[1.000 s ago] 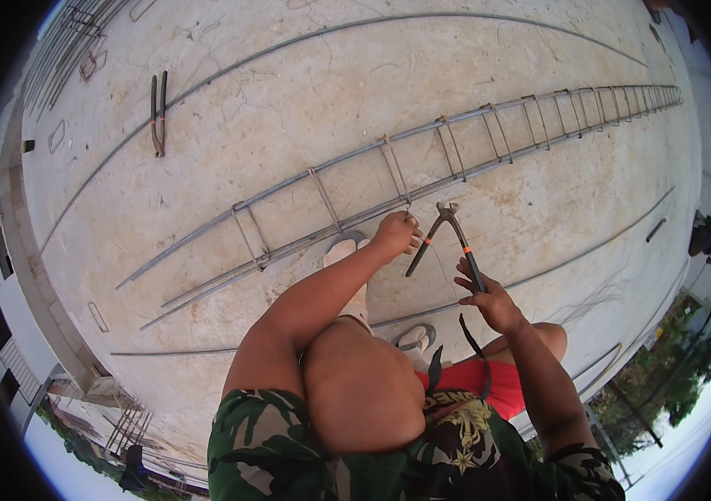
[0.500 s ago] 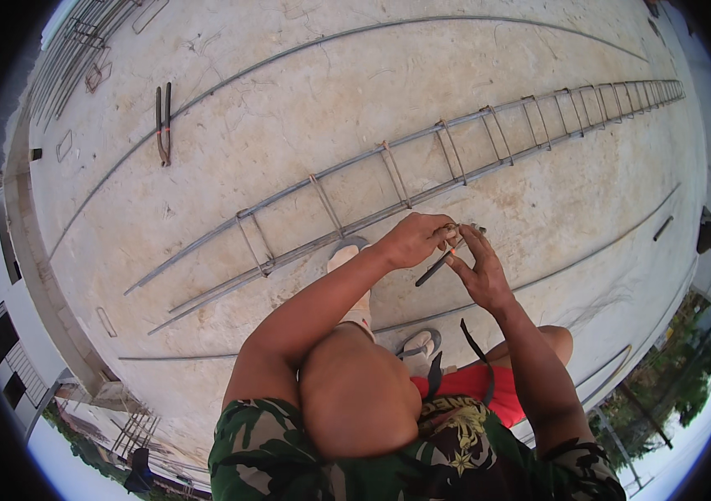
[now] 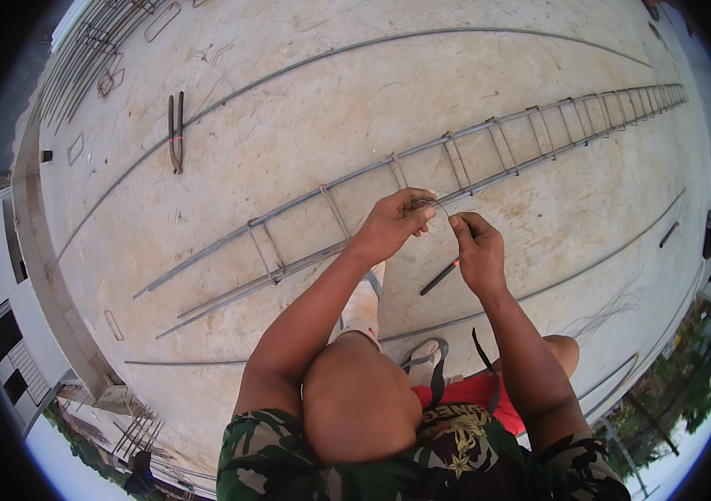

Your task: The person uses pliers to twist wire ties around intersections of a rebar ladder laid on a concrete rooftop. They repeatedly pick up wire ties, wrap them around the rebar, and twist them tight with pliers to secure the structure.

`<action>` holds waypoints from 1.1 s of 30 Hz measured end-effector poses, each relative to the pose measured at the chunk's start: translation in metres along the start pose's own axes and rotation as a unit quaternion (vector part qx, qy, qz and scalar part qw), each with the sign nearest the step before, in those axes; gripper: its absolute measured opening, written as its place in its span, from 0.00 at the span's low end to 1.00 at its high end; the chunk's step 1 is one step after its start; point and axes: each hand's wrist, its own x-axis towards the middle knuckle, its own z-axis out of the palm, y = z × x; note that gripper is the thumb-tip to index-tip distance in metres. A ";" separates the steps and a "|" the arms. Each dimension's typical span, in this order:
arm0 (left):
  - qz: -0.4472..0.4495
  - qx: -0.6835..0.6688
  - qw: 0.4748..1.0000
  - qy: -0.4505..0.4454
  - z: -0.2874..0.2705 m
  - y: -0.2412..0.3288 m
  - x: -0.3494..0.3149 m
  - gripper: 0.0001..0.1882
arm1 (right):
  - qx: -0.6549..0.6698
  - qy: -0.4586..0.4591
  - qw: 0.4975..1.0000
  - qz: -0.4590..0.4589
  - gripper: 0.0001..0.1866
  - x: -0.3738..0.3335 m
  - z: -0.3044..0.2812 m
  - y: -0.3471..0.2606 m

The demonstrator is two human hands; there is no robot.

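A thin piece of wire (image 3: 441, 204) runs between my two hands, just above the near bars of a long rebar cage (image 3: 328, 185). My left hand (image 3: 395, 222) is closed, pinching one end between thumb and fingers. On its right, my right hand (image 3: 481, 252) pinches the other end between thumb and forefinger. From under the right hand sticks out a black-handled tool (image 3: 439, 277) with an orange-red mark; the palm hides the rest, so its kind cannot be made out. The cage has long bars joined by several rectangular stirrups, and lies slantwise on the concrete.
Long-handled pincers (image 3: 176, 138) lie at the far left beside a long curved bar (image 3: 289, 69). More bars (image 3: 93, 63) and loose stirrups are at the upper left. A single bar (image 3: 180, 362) lies by my sandalled feet. A low wall (image 3: 47, 250) edges the slab.
Both hands have shifted and drawn apart, with the wire now showing between them. The tool's head, visible earlier by my fingers, is now hidden by the right hand. The view has shifted slightly.
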 end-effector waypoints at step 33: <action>-0.089 -0.219 0.968 -0.089 -0.050 -0.013 -0.009 0.16 | -0.116 -0.105 0.976 -0.153 0.09 0.017 -0.022 -0.009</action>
